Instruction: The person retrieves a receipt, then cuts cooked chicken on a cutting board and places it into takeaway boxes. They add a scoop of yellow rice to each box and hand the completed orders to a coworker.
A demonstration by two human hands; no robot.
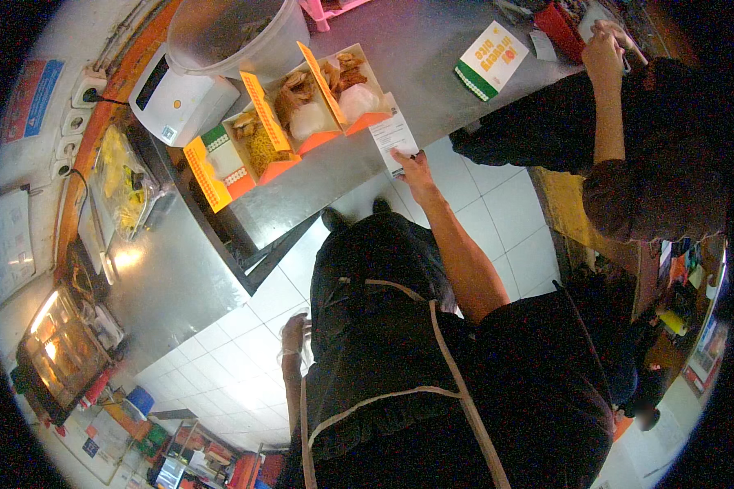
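My right hand (416,173) grips the lower end of a printed paper slip (394,138) at the steel counter's front edge. Beside the slip, open orange cardboard food boxes (367,120) stand in a row; two hold a white, rounded portion, likely rice, with brown food pieces, and another holds yellow noodles (264,151) and brown pieces. At the row's left end is an open box (225,160) with a green and white inner part. My left hand (296,333) hangs low beside my apron, in a clear plastic glove; what its fingers do is unclear.
A white label printer (186,101) and large translucent tub (235,36) stand behind the boxes. A closed printed carton (491,60) lies farther right on the steel counter (404,36). A co-worker's hands (605,46) are at the upper right. A plastic bag (122,183) and glass-fronted food warmer (64,354) are left.
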